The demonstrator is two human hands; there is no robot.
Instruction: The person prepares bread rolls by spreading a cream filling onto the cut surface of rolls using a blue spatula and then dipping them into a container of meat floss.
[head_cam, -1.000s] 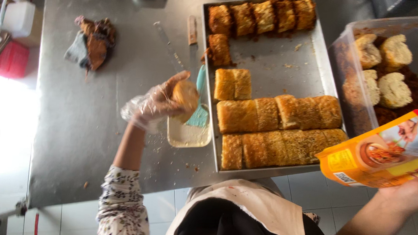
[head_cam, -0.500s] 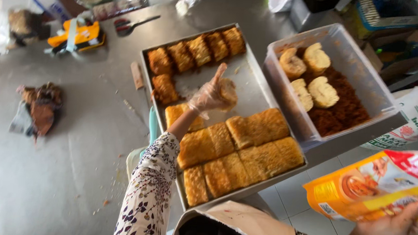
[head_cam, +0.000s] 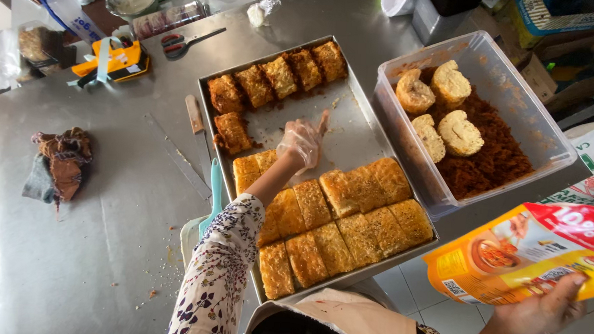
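Change in left hand: half a second ago the gloved left hand [head_cam: 303, 142] held a round golden bun above the tray; now that bun is gone from it and the fingers hang loose and half spread, gripping nothing.
Change in view: the whole scene now sits more squarely under the camera, with the tray and tub further right than a second ago.
Left hand position: it hovers over the bare middle of the rectangular metal baking tray [head_cam: 352, 133], between the upper row of dark brown pastry pieces [head_cam: 279, 77] and the lower block of golden flaky pastry squares [head_cam: 340, 219], just above the nearest golden square.
Left sleeve: a white floral sleeve [head_cam: 215, 277] crosses the tray's near left corner.
Right hand: the bare right hand [head_cam: 538, 312] is at the lower right, off the table edge, closed on the underside of an orange and red plastic food packet [head_cam: 523, 254], much as before.
Packet to tray: the packet is well apart from the tray, beyond the tub's near corner.
Tub: a clear plastic rectangular tub [head_cam: 487, 58] just right of the tray holds brown shredded filling and four pale round buns [head_cam: 438, 110].
Scraper: a teal-handled flat scraper [head_cam: 210, 200] lies on the steel table [head_cam: 106, 245] just left of the tray.
Cloth: a crumpled brown rag [head_cam: 60, 163] lies far left.
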